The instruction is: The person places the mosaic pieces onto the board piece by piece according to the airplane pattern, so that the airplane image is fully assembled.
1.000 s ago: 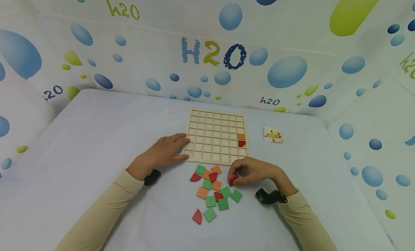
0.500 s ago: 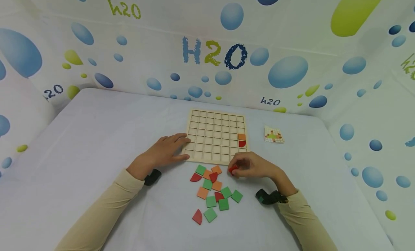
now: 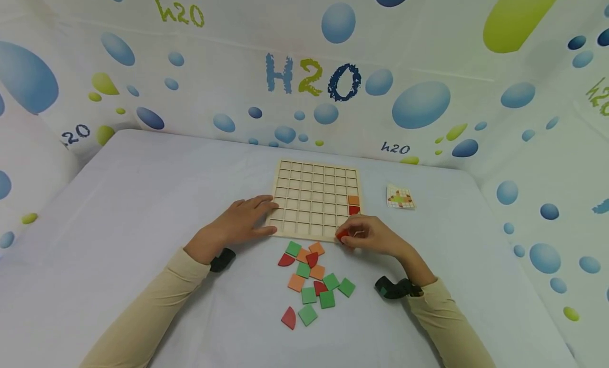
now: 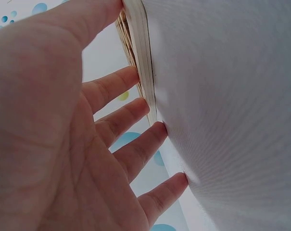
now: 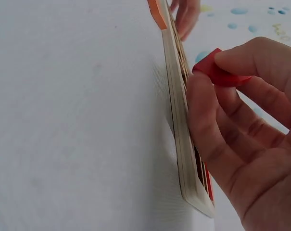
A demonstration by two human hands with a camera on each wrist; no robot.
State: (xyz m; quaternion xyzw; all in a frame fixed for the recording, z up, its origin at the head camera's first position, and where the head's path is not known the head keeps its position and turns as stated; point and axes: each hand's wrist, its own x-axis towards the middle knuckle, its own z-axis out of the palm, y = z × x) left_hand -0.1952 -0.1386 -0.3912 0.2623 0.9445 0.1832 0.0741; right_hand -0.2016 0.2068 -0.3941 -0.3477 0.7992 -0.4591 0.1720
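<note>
A wooden grid board lies on the table, with an orange square tile and a red quarter-circle tile set in cells of its right column. My left hand rests by the board's left edge, fingers spread and fairly straight; in the left wrist view the fingertips touch the board's side. Over the near right corner, my right hand pinches another red quarter-circle tile between thumb and fingers. The right wrist view shows this tile held just above the board's edge.
Loose green square tiles, orange square tiles and red quarter-circle tiles lie scattered in front of the board. A small pattern card lies to the board's right. A printed backdrop stands behind the table.
My right hand has moved away from me with the red quarter-circle tile, from beside the loose tiles to above the board's near right corner. The left hand has stayed in place.
</note>
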